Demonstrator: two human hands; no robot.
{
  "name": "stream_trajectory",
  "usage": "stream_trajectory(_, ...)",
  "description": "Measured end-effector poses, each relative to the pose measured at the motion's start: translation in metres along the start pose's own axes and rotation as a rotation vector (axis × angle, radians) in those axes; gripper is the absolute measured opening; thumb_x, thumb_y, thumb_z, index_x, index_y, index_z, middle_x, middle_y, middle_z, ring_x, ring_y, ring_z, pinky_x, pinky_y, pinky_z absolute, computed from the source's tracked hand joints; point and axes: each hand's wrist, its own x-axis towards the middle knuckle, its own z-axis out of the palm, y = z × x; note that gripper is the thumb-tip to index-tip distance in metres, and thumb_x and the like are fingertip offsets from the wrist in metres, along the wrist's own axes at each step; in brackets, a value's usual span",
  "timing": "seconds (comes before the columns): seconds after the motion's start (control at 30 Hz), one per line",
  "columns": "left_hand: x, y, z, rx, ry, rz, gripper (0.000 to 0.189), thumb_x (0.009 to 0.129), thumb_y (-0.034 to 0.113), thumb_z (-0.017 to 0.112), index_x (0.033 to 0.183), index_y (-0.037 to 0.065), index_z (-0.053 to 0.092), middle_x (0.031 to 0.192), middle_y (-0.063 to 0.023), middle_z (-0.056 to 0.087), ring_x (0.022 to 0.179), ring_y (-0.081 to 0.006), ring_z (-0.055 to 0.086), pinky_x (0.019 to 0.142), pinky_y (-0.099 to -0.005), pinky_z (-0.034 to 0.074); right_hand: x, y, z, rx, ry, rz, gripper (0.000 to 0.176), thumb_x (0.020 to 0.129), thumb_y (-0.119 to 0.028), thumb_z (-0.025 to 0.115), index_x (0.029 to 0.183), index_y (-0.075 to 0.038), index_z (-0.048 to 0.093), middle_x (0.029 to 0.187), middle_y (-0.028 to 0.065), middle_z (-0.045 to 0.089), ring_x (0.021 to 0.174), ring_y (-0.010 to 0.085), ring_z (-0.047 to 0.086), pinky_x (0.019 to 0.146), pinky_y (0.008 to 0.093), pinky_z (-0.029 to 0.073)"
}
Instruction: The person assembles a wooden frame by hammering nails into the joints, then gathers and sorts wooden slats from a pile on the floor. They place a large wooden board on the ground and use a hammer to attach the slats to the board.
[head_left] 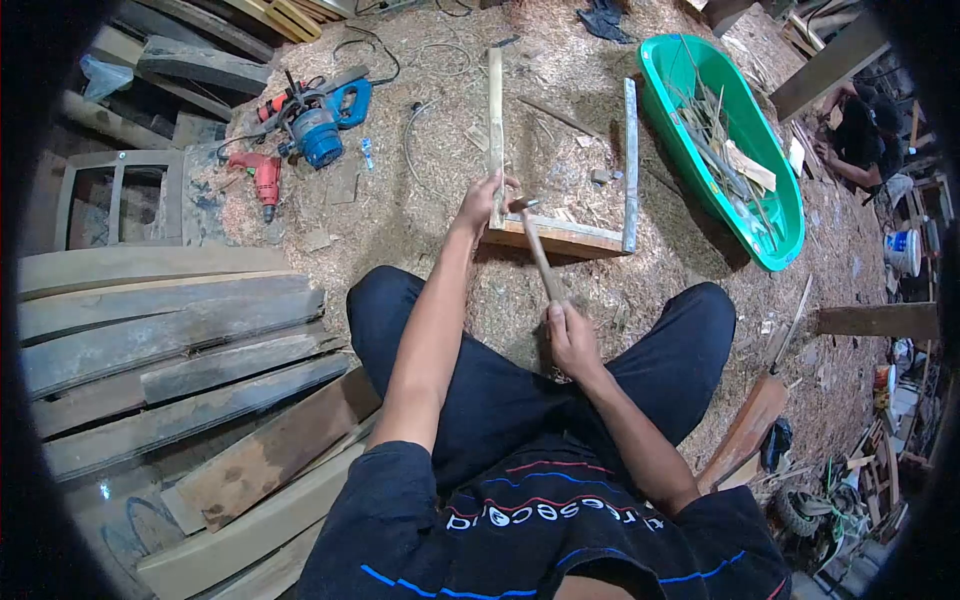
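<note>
A three-sided wooden frame lies on the shavings before my crossed legs. It has a pale left rail (495,110), a greyish right rail (631,165) and a brown crosspiece (565,238) at the near end. My left hand (484,204) is closed round the near end of the left rail, at the corner with the crosspiece. In my right hand (573,343) is a hammer (541,252), gripped low on its wooden handle. The hammer's head overlaps the corner in this view, close beside my left fingers.
A green plastic tub (790,215) of wood scraps stands at right. Far left lie a blue power tool (318,135) and a red drill (266,182). Stacked planks (170,310) fill the left side. Another person (862,140) sits at far right.
</note>
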Motion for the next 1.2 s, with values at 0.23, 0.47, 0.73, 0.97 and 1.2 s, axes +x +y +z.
stream_trajectory(0.23,0.007,-0.004,-0.005,-0.038,-0.112,-0.046,0.060,0.105,0.046,0.028,0.109,-0.002,0.063,0.069,-0.0045,0.060,0.066,-0.0150,0.061,0.063,-0.0292,0.053,0.004,0.006,0.009,-0.060,-0.017,0.007,0.041,0.104,-0.034,0.042,0.091,0.000,0.060,0.068,0.0219,0.060,0.068,0.0397,0.064,0.063,0.0460,0.047)
stream_trajectory(0.47,0.009,-0.015,-0.005,-0.281,-0.108,-0.003,0.095,0.095,0.069,0.006,0.122,-0.006,0.056,0.101,-0.0208,0.069,0.096,-0.0302,0.068,0.084,-0.0423,0.057,0.008,-0.037,-0.004,0.004,0.007,-0.036,0.038,0.104,-0.032,0.040,0.097,0.000,0.059,0.069,0.0239,0.061,0.065,0.0428,0.063,0.059,0.0479,0.046)
stream_trajectory(0.73,0.003,-0.009,0.002,-0.358,-0.067,-0.026,0.111,0.088,0.076,-0.005,0.126,-0.007,0.058,0.111,-0.0195,0.069,0.108,-0.0258,0.065,0.100,-0.0344,0.046,0.003,-0.052,-0.016,0.051,0.026,-0.075,0.041,0.103,-0.033,0.042,0.100,0.003,0.061,0.072,0.0252,0.064,0.063,0.0405,0.064,0.059,0.0459,0.048)
stream_trajectory(0.97,0.009,-0.011,-0.009,-0.591,-0.322,-0.038,0.107,0.090,0.074,-0.004,0.127,-0.005,0.057,0.111,-0.0200,0.069,0.108,-0.0245,0.065,0.095,-0.0368,0.051,0.014,-0.019,0.000,-0.166,0.011,-0.055,0.033,0.102,-0.028,0.043,0.096,0.000,0.059,0.066,0.0227,0.062,0.064,0.0397,0.065,0.059,0.0486,0.048)
stream_trajectory(1.2,-0.006,-0.004,0.006,-0.354,-0.060,-0.032,0.103,0.091,0.074,-0.002,0.111,-0.004,0.063,0.100,-0.0195,0.071,0.091,-0.0244,0.067,0.090,-0.0368,0.051,0.012,-0.027,-0.011,-0.208,0.000,0.065,0.031,0.101,-0.028,0.046,0.098,0.001,0.058,0.069,0.0262,0.061,0.067,0.0484,0.061,0.059,0.0517,0.047)
